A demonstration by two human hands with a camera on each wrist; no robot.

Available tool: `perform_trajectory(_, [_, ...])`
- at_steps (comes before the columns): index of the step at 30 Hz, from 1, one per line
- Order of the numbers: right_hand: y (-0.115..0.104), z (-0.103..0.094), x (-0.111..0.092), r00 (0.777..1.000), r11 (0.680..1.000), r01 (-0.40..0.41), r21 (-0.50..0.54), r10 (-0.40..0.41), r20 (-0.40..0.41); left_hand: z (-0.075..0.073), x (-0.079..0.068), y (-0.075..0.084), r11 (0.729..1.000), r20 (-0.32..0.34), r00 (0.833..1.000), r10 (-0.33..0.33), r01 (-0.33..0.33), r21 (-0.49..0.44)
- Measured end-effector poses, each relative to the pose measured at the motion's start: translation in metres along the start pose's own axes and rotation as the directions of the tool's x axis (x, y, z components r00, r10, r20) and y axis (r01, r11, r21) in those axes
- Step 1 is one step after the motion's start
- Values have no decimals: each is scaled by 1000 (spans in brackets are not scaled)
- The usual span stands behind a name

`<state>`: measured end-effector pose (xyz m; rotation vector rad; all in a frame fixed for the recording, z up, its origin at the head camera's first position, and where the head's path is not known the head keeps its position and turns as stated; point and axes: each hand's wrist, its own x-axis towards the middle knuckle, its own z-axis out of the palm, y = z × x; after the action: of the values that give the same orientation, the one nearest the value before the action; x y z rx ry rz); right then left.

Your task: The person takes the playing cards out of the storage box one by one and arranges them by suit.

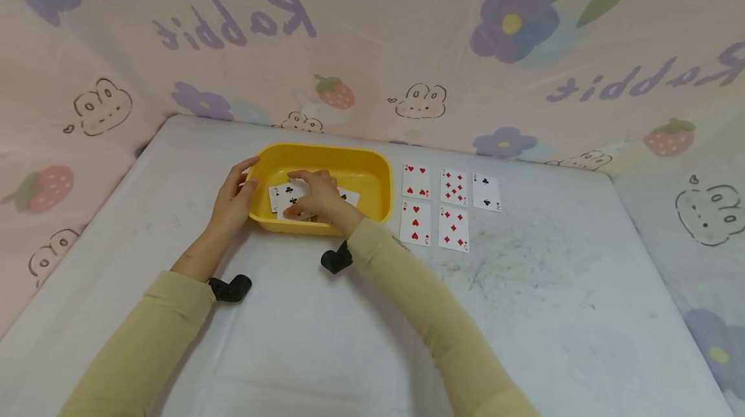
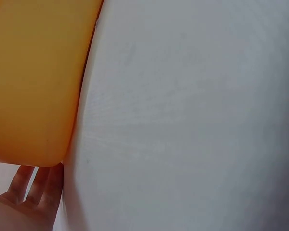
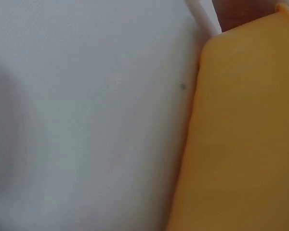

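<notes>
At the left end of a yellow plastic tub (image 1: 372, 161), my left hand (image 1: 231, 200) holds the rim, its thumb over the edge. In the left wrist view, fingers (image 2: 38, 185) of that hand lie against the tub's outer end wall. My right hand (image 1: 319, 198) reaches over the near wall into the tub, thumb and forefinger spread apart over loose playing cards. A club card (image 1: 280, 196) shows left of its fingers, and another card (image 1: 351, 197) sticks out to the right, partly hidden by the hand. The right wrist view shows only the tub's outer wall (image 3: 245, 125) and tablecloth.
Right of the tub, several face-up cards lie in two rows: four of hearts (image 1: 416, 181), seven of diamonds (image 1: 454, 187) and two of clubs (image 1: 485, 192) behind, three of hearts (image 1: 416, 223) and five of diamonds (image 1: 454, 228) in front. A patterned curtain (image 1: 361, 35) stands behind the white table (image 1: 279, 352).
</notes>
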<state>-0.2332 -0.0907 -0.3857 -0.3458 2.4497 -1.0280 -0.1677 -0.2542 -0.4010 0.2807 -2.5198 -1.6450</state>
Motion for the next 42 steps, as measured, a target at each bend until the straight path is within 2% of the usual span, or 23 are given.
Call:
perform_trajectory(5, [0,-1,-3,999,995,-20,-99,17,-27,0,1,1,1000,-12,1000,-24,24,5])
perform_trajectory(12, [1,-5,-5,994,986,-87,-140,76,-83,1,2,0,999,-7,999,-33,33,5])
perform_trajectory(18, [6,-15,-8,975,983,-165,-75,151,-162,2,2,1,1000,-10,1000,-5,5,-10])
perform_trajectory(23, [16,-26,-7,964,985,-170,4,167,-208,2,1,2,1000,-14,1000,-13,13,-12])
perform_trajectory(28, [26,-35,-8,944,986,-132,98,156,-293,2,0,3,1000,-14,1000,-27,27,1])
perform_trajectory(33, [34,-45,-9,930,990,-1,145,54,-364,2,0,3,999,-10,999,-32,32,9])
perform_trajectory(37, [40,-54,-11,923,969,115,221,-22,-383,2,-1,2,999,-3,1000,-31,31,6])
perform_trajectory(42, [46,-68,-21,910,946,199,257,-81,-406,1,-1,2,1000,-4,1000,-20,20,9])
